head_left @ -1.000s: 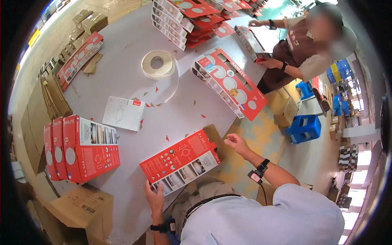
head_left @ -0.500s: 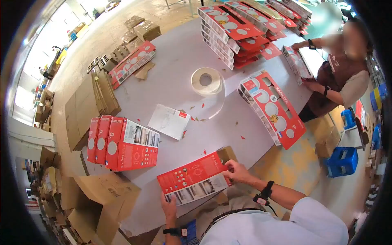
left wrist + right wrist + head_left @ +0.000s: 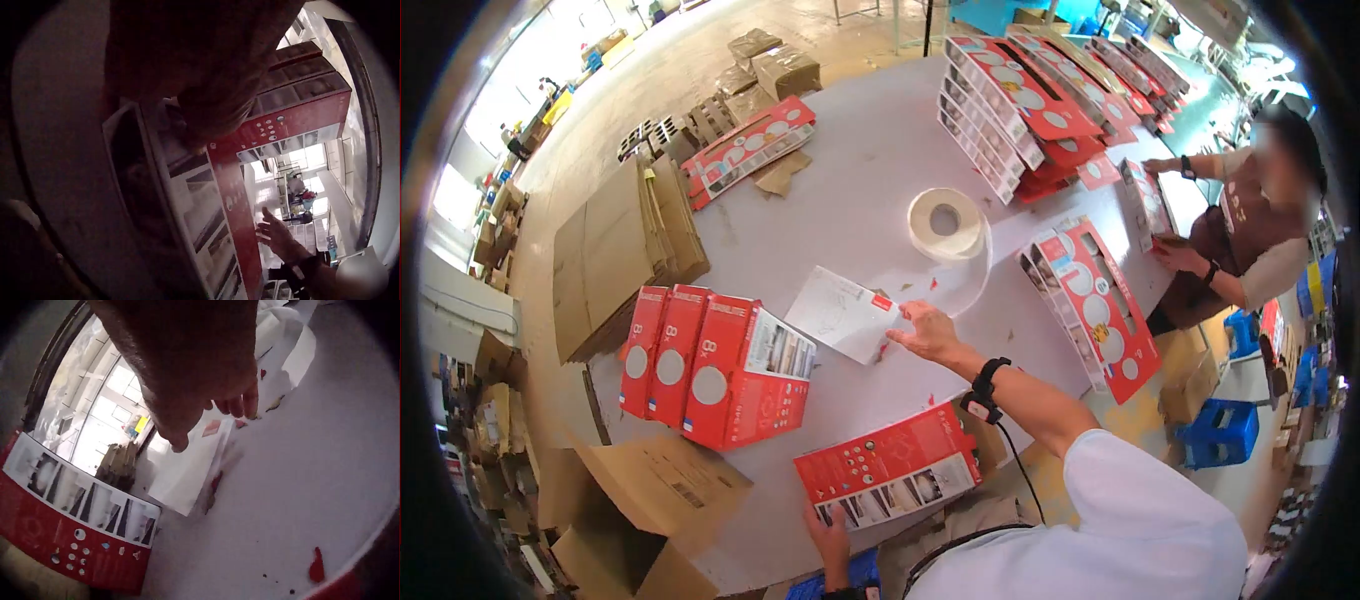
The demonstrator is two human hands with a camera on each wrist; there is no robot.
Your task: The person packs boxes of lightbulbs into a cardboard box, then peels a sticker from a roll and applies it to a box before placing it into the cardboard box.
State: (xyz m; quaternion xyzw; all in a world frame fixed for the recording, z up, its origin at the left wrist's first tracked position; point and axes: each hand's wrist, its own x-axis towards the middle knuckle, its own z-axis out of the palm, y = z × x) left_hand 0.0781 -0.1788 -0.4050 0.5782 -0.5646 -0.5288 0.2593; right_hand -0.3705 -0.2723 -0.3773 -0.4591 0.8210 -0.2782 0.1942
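Our left hand (image 3: 830, 542) grips the red box (image 3: 890, 462). Our relaxed right hand (image 3: 930, 333) is probably fetching the white box (image 3: 838, 312); next we'd pinch it

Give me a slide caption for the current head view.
Left hand holds a red box, right hand beside a white item on the table.

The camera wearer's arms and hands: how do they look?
The left hand and right hand are bare. The right arm shows a short, pale sleeve, a black strap with a small device, and a dark cable; the left wrist wears a black band.
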